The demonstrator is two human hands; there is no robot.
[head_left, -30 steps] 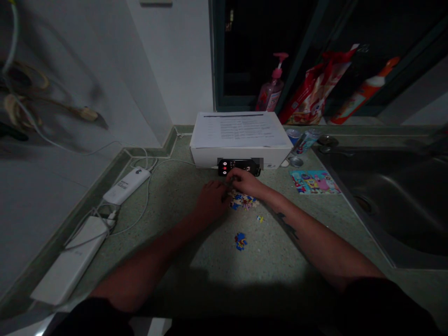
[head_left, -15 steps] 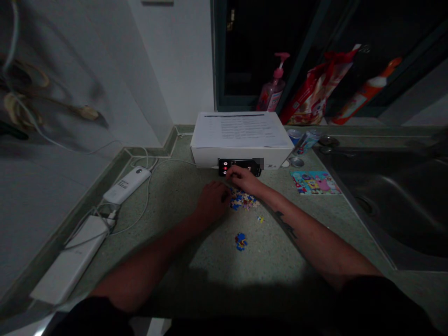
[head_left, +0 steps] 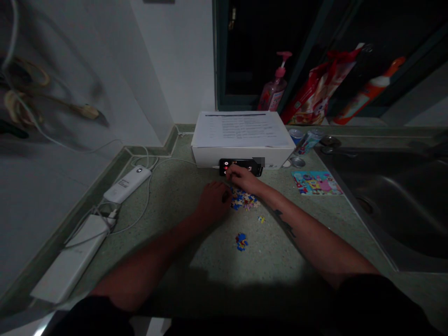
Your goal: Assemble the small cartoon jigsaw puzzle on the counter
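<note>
A pile of small jigsaw puzzle pieces (head_left: 247, 200) in blue, yellow and pink lies on the counter between my hands. My left hand (head_left: 214, 199) is at the pile's left edge with its fingers curled in; whatever is at the fingertips is hidden. Over the pile's far side, my right hand (head_left: 242, 178) has thumb and fingers pinched together, and I cannot make out anything in them. Nearer to me sits a small cluster of blue, red and yellow pieces (head_left: 241, 241). One loose yellow-and-white piece (head_left: 262, 219) lies just off the pile.
Behind my right hand a phone (head_left: 257, 169) leans against a white box (head_left: 241, 156) topped with printed paper. A colourful cartoon picture card (head_left: 317, 182) lies beside the sink (head_left: 388, 252). On the left are a white power bank (head_left: 128, 183), a power strip (head_left: 75, 256) and cables.
The view has shifted very slightly. Both hands keep nearly the same place and pose, and the puzzle pieces look unmoved.
</note>
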